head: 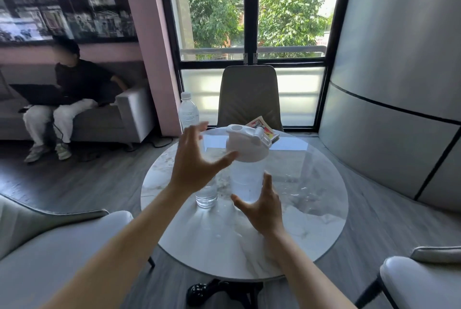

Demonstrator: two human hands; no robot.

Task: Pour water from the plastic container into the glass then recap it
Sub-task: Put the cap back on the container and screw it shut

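Note:
The clear plastic container stands upright on the round marble table, part full of water. Its white lid sits on top and looks slightly tilted. My left hand hovers to the left of the lid with fingers spread, the thumb tip close to the lid's rim. My right hand is open by the container's base, thumb beside its wall and fingers in front of it. A short glass holding water stands just left of the container, partly hidden behind my left wrist.
A capped water bottle and a colourful booklet sit at the table's far edge. One chair faces me across the table, with others at the near left and near right. A person sits on a sofa at the far left.

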